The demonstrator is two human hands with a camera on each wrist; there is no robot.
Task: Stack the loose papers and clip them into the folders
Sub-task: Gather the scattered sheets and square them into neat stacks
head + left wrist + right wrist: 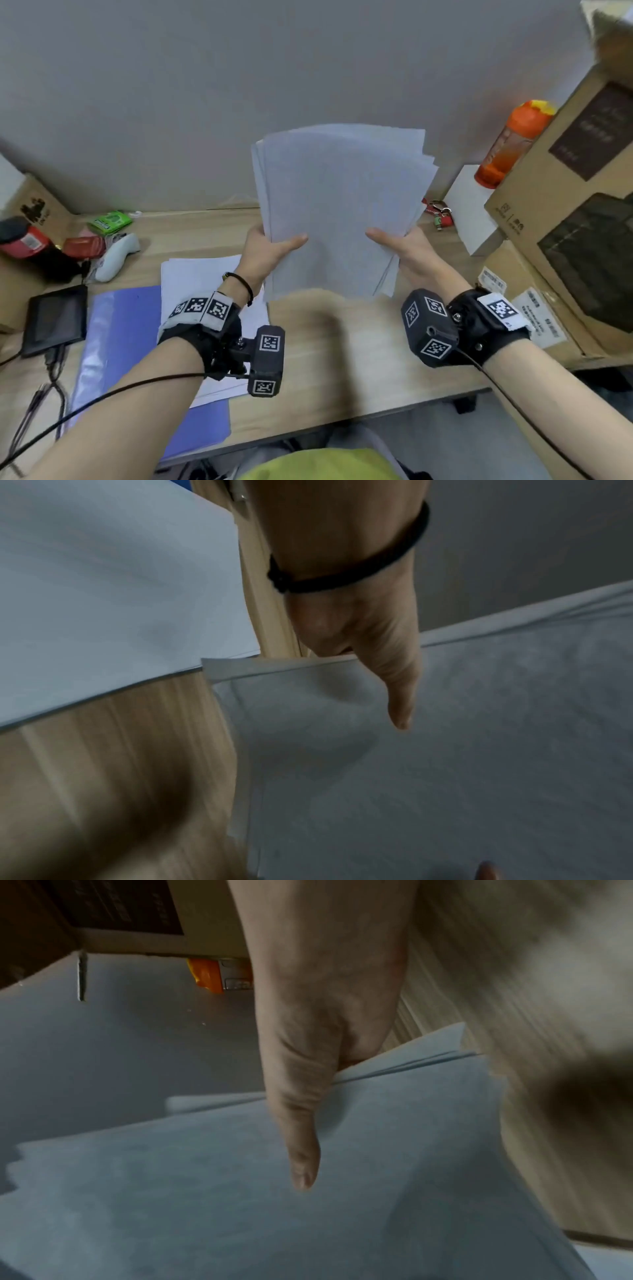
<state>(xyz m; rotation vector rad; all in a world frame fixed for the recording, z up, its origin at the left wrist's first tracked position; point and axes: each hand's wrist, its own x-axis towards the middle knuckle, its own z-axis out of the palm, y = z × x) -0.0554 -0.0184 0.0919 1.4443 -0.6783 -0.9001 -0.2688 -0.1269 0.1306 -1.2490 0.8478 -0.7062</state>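
1. The desk (329,359) is light wood-grain, pushed up against a plain grey wall (205,85). It's pretty cluttered round the sides, with a bare patch in the middle right under the hands.
2. Both hands are up off the desk holding a sheaf of papers (339,205) upright-ish in front of the wall. The left hand (270,250) grips the lower left edge with its thumb across the front sheet. The right hand (407,251) does the same on the lower right. The fingers behind the paper aren't visible. The sheets are fanned and uneven at the top and right edges, so not squared up.
3. A second pile of white sheets (198,284) lies flat on the desk on top of a blue folder (120,342), which sits at the near left and runs to the front edge.
4. The left side is boxed in by a small black screen (54,318), a white controller-looking thing (118,255), a green packet (109,222) and red items behind it.
5. On the right, stacked cardboard boxes (561,212) crowd the desk, with an orange bottle (510,144) and a white box (471,209) near the wall.
6. The front desk edge (342,423) runs just in front of the person's lap.
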